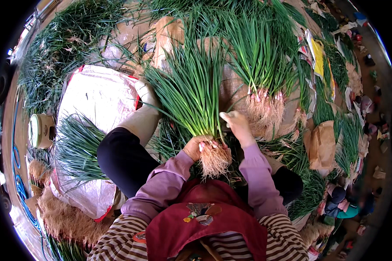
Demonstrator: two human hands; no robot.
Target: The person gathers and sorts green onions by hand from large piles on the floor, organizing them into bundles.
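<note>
Bunch of green onions (196,100) stood centrally before the seated person, leaves up, roots hanging toward the lap. Left hand (195,148): fingers wrapped around the bunch just above the roots. Right hand (236,126): fingers narrow, curled, thumb tip beside one stalk at the bunch's right edge; could not tell whether that stalk was gripped.

Progress, as judged: gathering well advanced, since the held bunch was full and its root ends roughly level. No tie visible on it, so binding, if wanted, was not done. Much loose stock was left, notably the leaf heap (69,35) at upper left.

Count: held bunch, 1; rooted pile (263,56) to its upper right, 1; leafy pile (80,148) on the white sack (100,93), 1; sack beneath it, 1; pale bucket (41,130), 1; brown paper bag (322,145), 1. Individual stalks: too many and overlapping to count.
</note>
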